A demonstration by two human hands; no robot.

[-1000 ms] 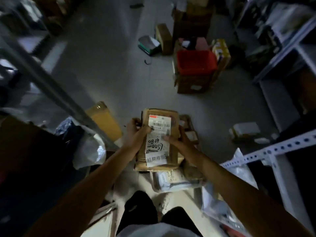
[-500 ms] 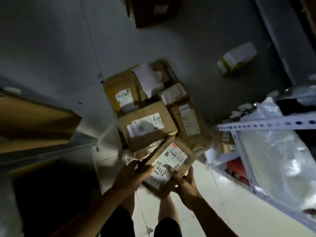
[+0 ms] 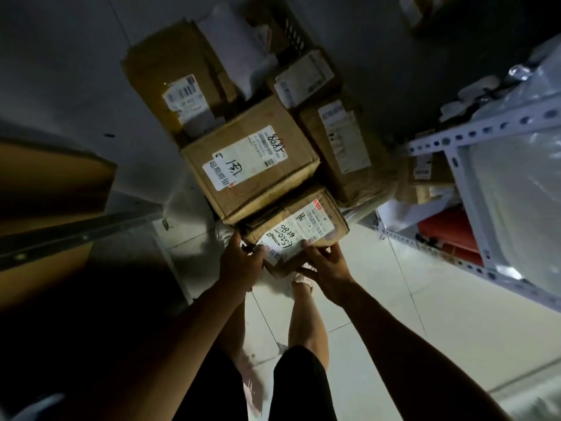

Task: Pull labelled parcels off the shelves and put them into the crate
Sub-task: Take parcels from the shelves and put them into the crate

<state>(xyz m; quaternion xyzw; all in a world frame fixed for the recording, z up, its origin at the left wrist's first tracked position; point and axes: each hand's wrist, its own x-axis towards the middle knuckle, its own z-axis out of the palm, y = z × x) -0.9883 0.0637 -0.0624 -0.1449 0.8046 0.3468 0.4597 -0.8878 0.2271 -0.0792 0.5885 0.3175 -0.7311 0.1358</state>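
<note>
Two hands hold one small brown parcel point(image 3: 299, 230) low over the pile: the left hand point(image 3: 239, 264) grips its near left corner, the right hand point(image 3: 326, 268) curls round its near right edge, thumb on the white label. Four more cardboard parcels lie packed in the dark slatted crate point(image 3: 290, 24) on the tiled floor, the nearest one point(image 3: 249, 159) touching the held parcel. One white slotted shelf frame point(image 3: 473, 132) stands at the right
</note>
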